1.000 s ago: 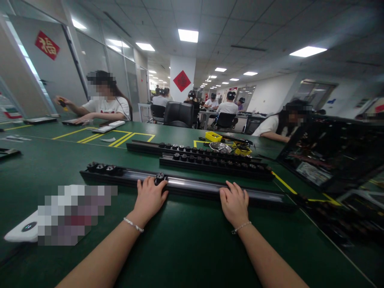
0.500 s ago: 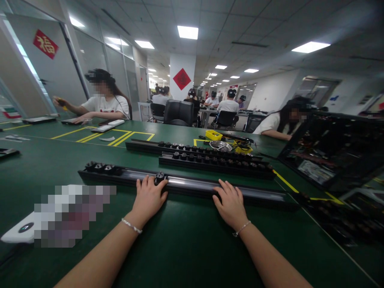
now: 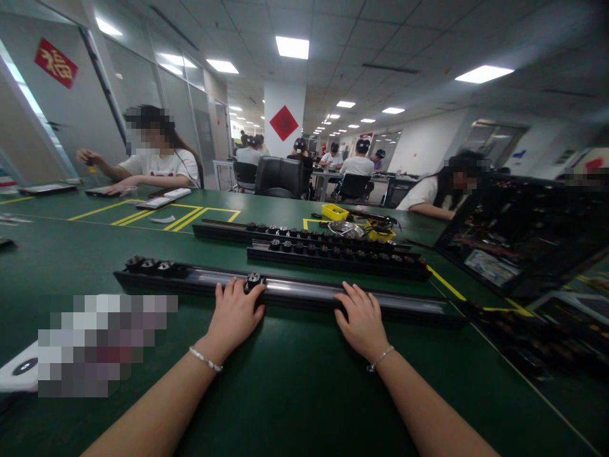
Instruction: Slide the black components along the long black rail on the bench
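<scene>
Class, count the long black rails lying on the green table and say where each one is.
3. The nearest rail lies under both hands, left hand and right hand; the middle rail lies behind it; the far rail beyond. Others may be hidden.

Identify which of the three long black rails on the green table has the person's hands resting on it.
The nearest rail: both the left hand and right hand rest on it, and it is mostly bare, whereas the two farther rails are lined with black knobs.

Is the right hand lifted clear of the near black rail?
No: the right hand lies with its fingers on the near black rail, as does the left hand.
</scene>
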`<state>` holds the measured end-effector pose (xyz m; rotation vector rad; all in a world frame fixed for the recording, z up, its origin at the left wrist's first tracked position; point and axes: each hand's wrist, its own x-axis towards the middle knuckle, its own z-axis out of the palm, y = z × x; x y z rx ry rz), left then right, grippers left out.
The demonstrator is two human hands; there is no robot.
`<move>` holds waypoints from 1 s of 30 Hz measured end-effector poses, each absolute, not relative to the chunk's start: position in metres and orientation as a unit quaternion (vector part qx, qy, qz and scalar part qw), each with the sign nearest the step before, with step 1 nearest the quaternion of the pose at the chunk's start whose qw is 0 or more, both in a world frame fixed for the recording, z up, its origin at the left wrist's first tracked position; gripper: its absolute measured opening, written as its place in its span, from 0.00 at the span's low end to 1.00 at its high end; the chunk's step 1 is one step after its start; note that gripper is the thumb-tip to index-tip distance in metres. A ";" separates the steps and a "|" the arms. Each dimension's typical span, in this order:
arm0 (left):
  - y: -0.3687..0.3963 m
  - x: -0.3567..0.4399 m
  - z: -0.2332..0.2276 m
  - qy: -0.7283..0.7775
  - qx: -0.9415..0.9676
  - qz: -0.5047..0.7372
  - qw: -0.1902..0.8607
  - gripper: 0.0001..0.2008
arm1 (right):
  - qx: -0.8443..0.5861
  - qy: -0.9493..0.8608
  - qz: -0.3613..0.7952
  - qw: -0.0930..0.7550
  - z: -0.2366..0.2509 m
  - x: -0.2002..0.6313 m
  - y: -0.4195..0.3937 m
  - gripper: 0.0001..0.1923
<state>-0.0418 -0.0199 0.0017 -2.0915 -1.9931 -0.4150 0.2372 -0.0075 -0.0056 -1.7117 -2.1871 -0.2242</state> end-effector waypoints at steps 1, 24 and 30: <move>-0.020 -0.042 0.002 -0.680 -0.712 -0.141 0.109 0.22 | -0.605 -0.772 -0.080 0.177 -0.006 0.237 -0.008 0.17; -0.019 -0.043 0.000 -0.671 -0.719 -0.130 0.122 0.24 | -0.607 -0.772 -0.070 0.174 -0.004 0.237 -0.008 0.18; -0.020 -0.040 0.001 -0.665 -0.724 -0.146 0.111 0.24 | -0.605 -0.772 -0.071 0.182 -0.006 0.237 -0.008 0.18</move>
